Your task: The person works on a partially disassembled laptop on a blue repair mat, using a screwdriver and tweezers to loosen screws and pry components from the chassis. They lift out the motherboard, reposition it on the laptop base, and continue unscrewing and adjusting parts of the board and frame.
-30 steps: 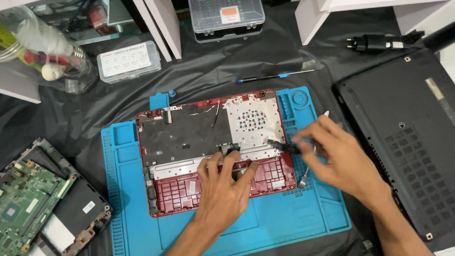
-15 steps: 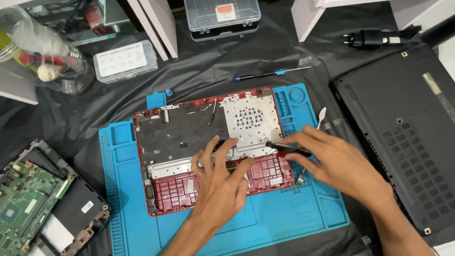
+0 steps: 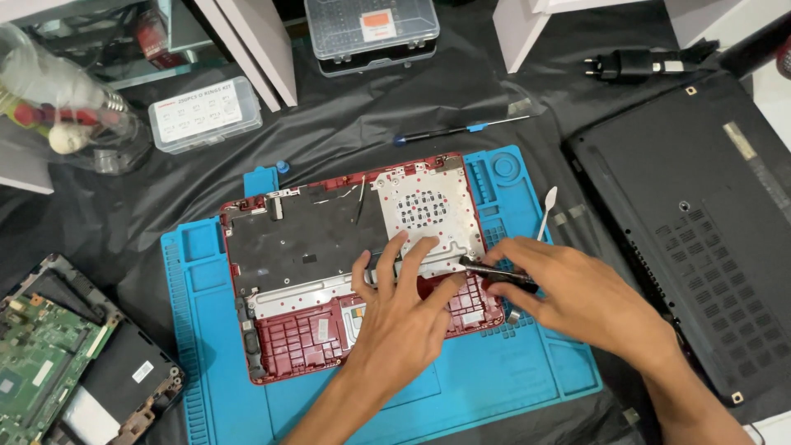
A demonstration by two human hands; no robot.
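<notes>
- Red laptop shell [image 3: 329,330] lies open-side up on the blue work mat [image 3: 494,387], near the middle of the black-covered bench.
- Since a second ago the left hand [image 3: 404,317] has slid from the lower palm-rest area up toward the centre; its fingers are now spread flat on the silvery strip [image 3: 297,292], pressing down, gripping nothing.
- The right hand [image 3: 577,292] has dropped from a raised pinch to a low hold: fingers closed round a dark slim tool [image 3: 494,272], tip pointing left, close to the left fingertips.
- Reading: the shell looks braced while the tool works at one spot near the strip's right end.
- Tool tip and the spot it meets are hidden under the fingers; tool type unclear.
- White spudger [image 3: 546,210] lies untouched on the mat's right edge; blue-handled screwdriver [image 3: 461,130] sits beyond the mat.
- Green circuit board [image 3: 37,371] is cut off at the lower left.
</notes>
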